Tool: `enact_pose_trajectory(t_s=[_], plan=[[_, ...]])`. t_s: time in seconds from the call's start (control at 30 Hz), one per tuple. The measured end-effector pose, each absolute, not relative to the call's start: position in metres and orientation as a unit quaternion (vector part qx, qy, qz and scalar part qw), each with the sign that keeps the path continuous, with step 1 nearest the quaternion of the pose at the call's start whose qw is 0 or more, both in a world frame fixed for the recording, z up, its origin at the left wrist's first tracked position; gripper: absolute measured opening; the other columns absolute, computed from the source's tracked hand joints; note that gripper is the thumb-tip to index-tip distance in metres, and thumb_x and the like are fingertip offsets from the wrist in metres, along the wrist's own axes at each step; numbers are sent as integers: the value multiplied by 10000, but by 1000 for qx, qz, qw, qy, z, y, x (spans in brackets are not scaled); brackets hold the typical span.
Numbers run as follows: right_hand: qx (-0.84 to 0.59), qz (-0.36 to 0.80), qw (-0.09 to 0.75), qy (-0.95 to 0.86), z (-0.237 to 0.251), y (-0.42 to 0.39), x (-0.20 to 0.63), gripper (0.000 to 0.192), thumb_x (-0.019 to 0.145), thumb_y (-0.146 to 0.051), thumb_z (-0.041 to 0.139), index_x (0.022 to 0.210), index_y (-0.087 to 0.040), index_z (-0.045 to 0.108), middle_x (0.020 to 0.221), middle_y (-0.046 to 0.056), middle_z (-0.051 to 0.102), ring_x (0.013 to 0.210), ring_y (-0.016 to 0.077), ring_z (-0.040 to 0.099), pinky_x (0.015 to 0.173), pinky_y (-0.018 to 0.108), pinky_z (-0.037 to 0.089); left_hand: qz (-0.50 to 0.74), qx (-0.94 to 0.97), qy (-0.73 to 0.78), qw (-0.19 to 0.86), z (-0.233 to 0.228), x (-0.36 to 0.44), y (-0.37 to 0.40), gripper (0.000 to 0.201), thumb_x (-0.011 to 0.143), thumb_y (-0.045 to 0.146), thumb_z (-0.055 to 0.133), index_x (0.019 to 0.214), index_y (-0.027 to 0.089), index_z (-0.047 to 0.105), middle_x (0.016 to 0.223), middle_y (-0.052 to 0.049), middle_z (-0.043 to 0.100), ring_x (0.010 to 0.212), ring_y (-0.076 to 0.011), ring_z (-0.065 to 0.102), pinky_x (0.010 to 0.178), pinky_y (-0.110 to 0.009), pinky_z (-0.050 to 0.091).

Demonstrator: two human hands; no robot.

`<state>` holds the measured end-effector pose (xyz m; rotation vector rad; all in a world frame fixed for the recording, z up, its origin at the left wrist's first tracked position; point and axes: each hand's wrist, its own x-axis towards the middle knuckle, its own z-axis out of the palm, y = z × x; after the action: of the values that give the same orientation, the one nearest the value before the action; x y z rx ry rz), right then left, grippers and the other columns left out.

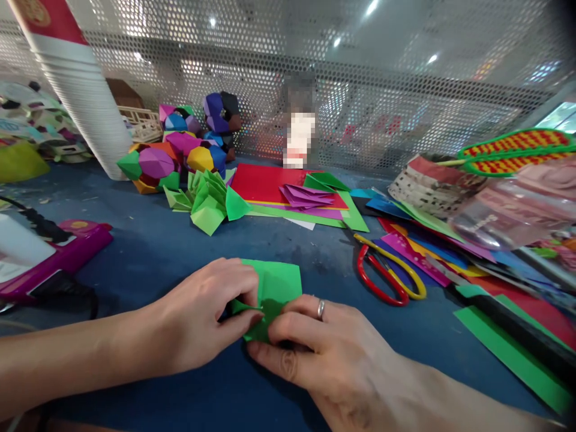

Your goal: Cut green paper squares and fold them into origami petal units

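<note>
A bright green, partly folded sheet of paper lies flat on the blue surface. Its near edge is creased into small folds, its far corner sticking out flat

The green paper sheet is matt and smooth, creased sharply — like the folded green paper pieces behind it. The bench has a dull blue, faintly rough surface. The scissors have glossy red and yellow plastic handles. Behind stands a white perforated metal screen — slightly shiny.
</note>
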<state>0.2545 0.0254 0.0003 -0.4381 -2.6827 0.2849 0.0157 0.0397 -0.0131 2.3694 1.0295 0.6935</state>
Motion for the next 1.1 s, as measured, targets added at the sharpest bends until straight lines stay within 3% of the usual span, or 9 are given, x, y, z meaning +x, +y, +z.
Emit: enact_pose_trajectory(t_s=[0.23,0.43,0.63,0.73,0.87,1.1], plan=[[-176,78,190,-963,1,24,253,321,1069,-225,450,1261,-165,700,1028,56,737,923,191,627,806,303,579,241,854,390,247,-12,16,41,143,881,99,538,792,202,492,783,30,532,779,-164,476,733,-312,349],[-185,69,181,-963,-5,25,252,326,1087,-243,427,1194,-181,728,990,38,726,874,171,618,722,284,558,240,853,412,212,-11,13,46,183,874,166,670,782,206,516,823,30,548,805,-181,481,740,-340,326],[-182,25,254,-950,-12,28,249,218,1059,-240,533,1126,-216,739,925,-5,709,818,156,595,624,279,505,245,849,422,201,-12,9,52,294,803,217,824,740,197,538,848,47,557,815,-169,493,746,-338,314],[-178,31,242,-953,-11,29,248,254,1077,-235,492,1136,-208,738,934,6,718,815,145,599,621,264,493,248,854,411,200,-13,9,53,301,816,225,829,730,194,543,818,58,561,811,-158,495,760,-334,312],[-181,-16,286,-941,-16,30,245,189,1048,-229,569,1054,-248,757,877,-27,713,773,126,584,568,252,440,230,864,402,196,-9,12,53,291,838,203,800,714,190,537,738,67,555,786,-150,494,760,-332,309],[-192,-10,311,-931,-17,29,240,204,1042,-219,589,932,-224,761,802,-43,698,749,109,596,594,263,453,197,864,424,187,0,15,49,280,814,179,812,729,189,546,772,49,556,816,-172,490,761,-340,315]])
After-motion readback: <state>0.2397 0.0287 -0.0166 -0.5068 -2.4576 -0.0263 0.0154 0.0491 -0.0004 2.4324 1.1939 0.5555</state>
